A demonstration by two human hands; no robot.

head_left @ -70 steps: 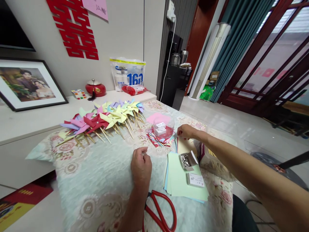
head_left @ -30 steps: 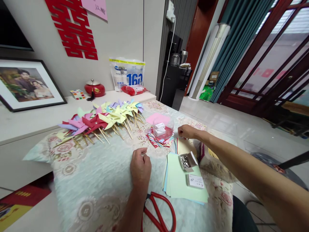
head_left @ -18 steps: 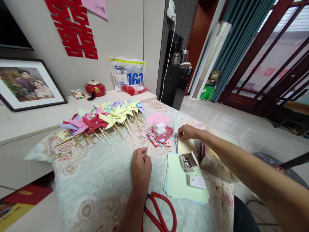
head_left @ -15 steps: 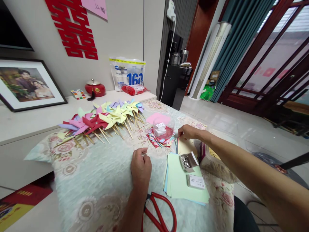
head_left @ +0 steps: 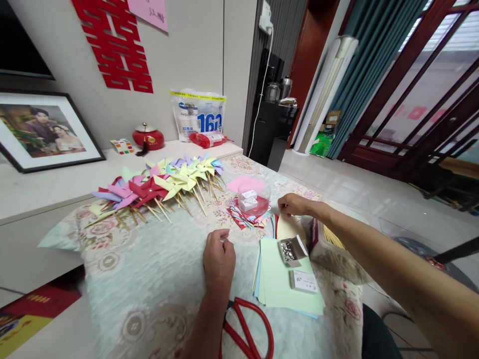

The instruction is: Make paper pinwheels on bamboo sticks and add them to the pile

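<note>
My right hand (head_left: pixel 294 204) reaches to the far edge of a stack of coloured paper, fingers pinched on a cream sheet of paper (head_left: pixel 289 227) that looks slightly bent there. Its fingertips are partly hidden. Resting on the tablecloth, my left hand (head_left: pixel 219 257) is loosely curled, thumb and forefinger apart, holding nothing. Beside its wrist lie red-handled scissors (head_left: pixel 249 324), their blades hidden. Pale green paper (head_left: pixel 275 284) carries an opened small box of metal fasteners (head_left: pixel 289 252) and a closed white box (head_left: pixel 304 281).
Several paper pinwheels (head_left: pixel 149 189) on sticks lie at the table's back left. A clear round tub (head_left: pixel 258 199) stands on coloured paper pieces (head_left: pixel 243 219). At the right is a clear container of sticks (head_left: pixel 331 244). The cabinet behind holds a red jar (head_left: pixel 151 139) and a plastic bag (head_left: pixel 200 114).
My right hand has shifted very slightly right, and the edge of the cream sheet under it looks more curved. My left hand stays where it was.
</note>
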